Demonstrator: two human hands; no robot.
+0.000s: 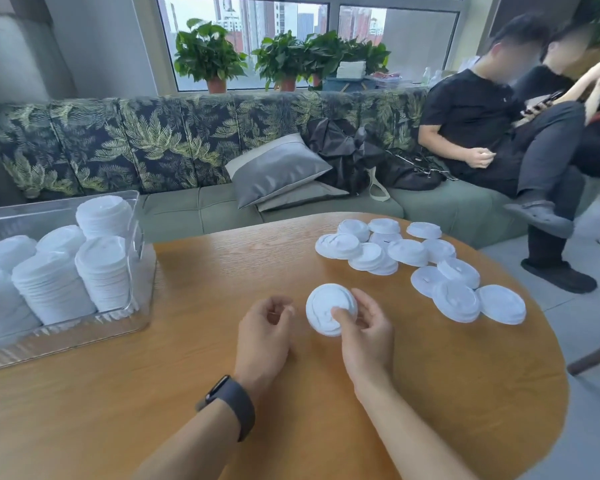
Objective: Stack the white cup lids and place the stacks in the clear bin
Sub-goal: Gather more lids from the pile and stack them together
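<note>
A small stack of white lids [330,308] is held by the right hand [366,336] just above the desk [222,358], near its middle. The thumb is pressed onto the top face and the fingers [368,299] are curled round the far rim; how many lids are in the stack cannot be told. The left hand [264,336] is beside it, not touching, its fingers loosely curled and holding nothing.

The step in hand is judged to be the building of a new stack. It would be done well if each loose lid were taken dome-up, centred on the held stack and pressed until the rims nest, the left hand being used to steady the side. A tilted lid should be reseated before more are added.

The loose lids [420,268] are spread on the right far part of the desk, several overlapping, so single lids may need to be slid apart before lifting. The clear bin [66,337] stands on the left edge of the desk and is already filled with upright stacks [103,271]; little free room is seen inside, so the next stack should be lowered carefully so as not to topple them.

A dark watch [227,401] is worn on the left wrist. Beyond the desk a sofa [187,209] is occupied by seated people [471,126], well apart from the work.
</note>
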